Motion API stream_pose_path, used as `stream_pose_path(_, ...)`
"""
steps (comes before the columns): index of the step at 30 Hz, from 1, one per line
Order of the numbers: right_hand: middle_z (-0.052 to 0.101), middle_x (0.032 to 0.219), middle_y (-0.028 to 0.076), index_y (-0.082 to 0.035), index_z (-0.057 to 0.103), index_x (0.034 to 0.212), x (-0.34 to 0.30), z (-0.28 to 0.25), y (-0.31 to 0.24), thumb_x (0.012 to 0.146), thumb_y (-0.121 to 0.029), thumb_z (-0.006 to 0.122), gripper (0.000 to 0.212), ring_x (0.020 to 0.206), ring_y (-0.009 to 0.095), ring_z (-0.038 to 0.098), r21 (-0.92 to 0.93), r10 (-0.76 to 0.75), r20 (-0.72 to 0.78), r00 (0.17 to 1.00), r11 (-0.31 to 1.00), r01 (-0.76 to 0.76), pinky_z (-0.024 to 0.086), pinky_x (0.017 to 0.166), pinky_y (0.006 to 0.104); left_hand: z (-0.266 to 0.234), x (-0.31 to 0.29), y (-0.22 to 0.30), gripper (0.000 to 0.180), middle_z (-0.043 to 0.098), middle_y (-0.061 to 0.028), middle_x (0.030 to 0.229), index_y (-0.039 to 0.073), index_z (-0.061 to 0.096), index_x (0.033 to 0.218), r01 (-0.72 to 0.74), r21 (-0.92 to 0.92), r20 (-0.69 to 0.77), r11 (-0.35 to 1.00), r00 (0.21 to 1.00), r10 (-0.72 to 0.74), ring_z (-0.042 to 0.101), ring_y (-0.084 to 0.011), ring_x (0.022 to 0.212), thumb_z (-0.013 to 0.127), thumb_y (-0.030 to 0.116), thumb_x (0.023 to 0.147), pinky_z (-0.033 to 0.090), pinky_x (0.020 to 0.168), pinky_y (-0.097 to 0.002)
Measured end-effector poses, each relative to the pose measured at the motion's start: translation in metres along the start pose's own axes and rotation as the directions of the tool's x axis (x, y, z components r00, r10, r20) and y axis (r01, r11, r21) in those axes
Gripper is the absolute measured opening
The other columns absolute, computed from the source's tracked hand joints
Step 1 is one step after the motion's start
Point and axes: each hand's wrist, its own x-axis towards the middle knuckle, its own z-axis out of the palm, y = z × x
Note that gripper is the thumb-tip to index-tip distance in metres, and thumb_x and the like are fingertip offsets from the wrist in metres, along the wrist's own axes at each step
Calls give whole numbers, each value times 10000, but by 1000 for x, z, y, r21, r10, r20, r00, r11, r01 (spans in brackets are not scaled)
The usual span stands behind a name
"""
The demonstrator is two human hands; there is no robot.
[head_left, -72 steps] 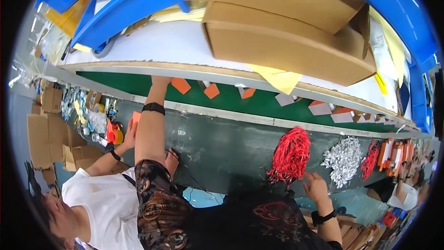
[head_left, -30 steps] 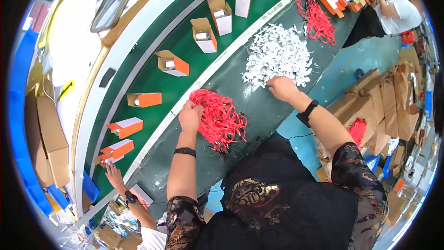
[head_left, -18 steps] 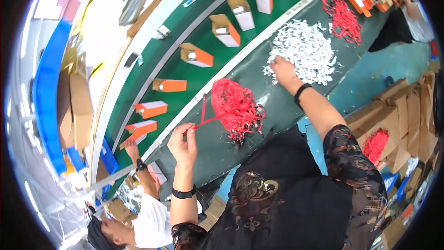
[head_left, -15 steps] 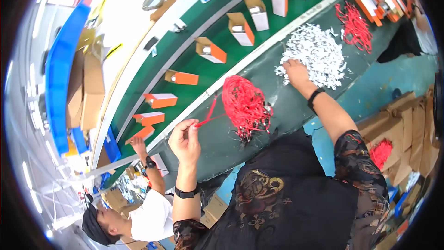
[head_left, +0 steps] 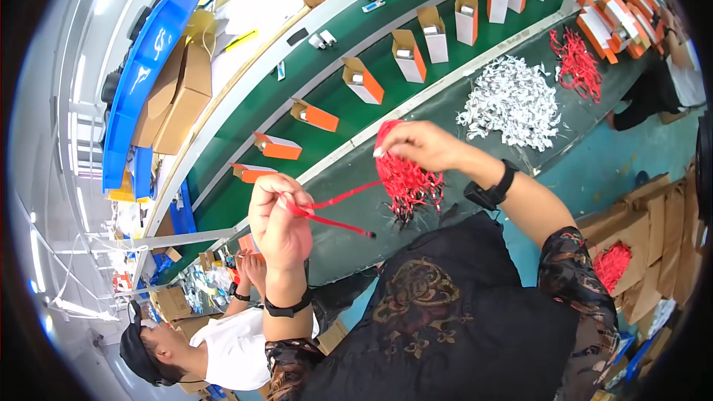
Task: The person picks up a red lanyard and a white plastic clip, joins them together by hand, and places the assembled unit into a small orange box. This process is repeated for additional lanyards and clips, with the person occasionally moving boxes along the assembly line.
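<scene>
My left hand (head_left: 281,219) is closed round a red cord (head_left: 343,196), pinched between thumb and fingers. One end of the cord, with a dark tip, hangs free beside the hand; the other stretch runs toward a heap of red cords (head_left: 413,186) on the dark work surface. Over the top of that heap is my right hand (head_left: 427,145), its thumb and fingers drawn together. Whatever those fingertips grip is too small to make out. Farther right lies a pile of small white pieces (head_left: 512,104).
A green conveyor (head_left: 319,85) carries a row of open orange-and-white boxes (head_left: 364,82). Another bundle of red cords (head_left: 575,63) and stacked orange cartons (head_left: 616,22) sit at the far right. At lower left works a person in a white shirt (head_left: 230,349).
My right hand has left the white pile and come left over the red heap. The left hand has shifted slightly left and down with the cord. The boxes appear shifted in the view.
</scene>
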Motion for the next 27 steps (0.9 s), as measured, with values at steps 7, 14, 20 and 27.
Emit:
stream_pose_path(7, 592, 1083, 93, -90, 630, 1278, -7, 47, -23, 833, -75, 657, 446, 794, 148, 619, 6, 136, 300, 944, 990, -144, 516, 787, 303, 13, -1, 19, 154, 580, -118, 889, 31, 527, 1020, -35, -186, 131, 982, 990, 60, 596, -186, 749, 599, 154, 961, 516, 737, -313)
stream_pose_path(14, 492, 1179, 113, -89, 363, 1507, -6, 34, -51, 672, -183, 878, 986, 920, 186, 612, -119, 132, 300, 945, 988, -100, 477, 889, 344, 6, -3, 19, 159, 575, -120, 955, 38, 533, 971, -130, -123, 223, 984, 962, 155, 608, -237, 879, 640, 147, 925, 524, 829, -372)
stream_pose_path(20, 495, 1282, 163, -32, 380, 1475, -3, 18, -61, 613, -294, 919, 1050, 1074, 247, 581, -215, -119, 385, 915, 953, 214, 490, 931, 367, 9, -2, 32, 225, 614, -93, 998, 51, 730, 788, -484, 336, 450, 808, 836, 313, 652, -246, 924, 647, -76, 622, 548, 779, -342)
stream_pose_path(27, 565, 1214, 138, -11, 509, 1364, 8, 26, -76, 629, -333, 909, 897, 1090, 262, 579, -223, -93, 305, 948, 960, 166, 486, 925, 375, 20, 4, 36, 132, 600, -93, 1011, 46, 714, 843, -692, 399, 583, 602, 698, 416, 636, -260, 926, 709, 109, 727, 534, 821, -377)
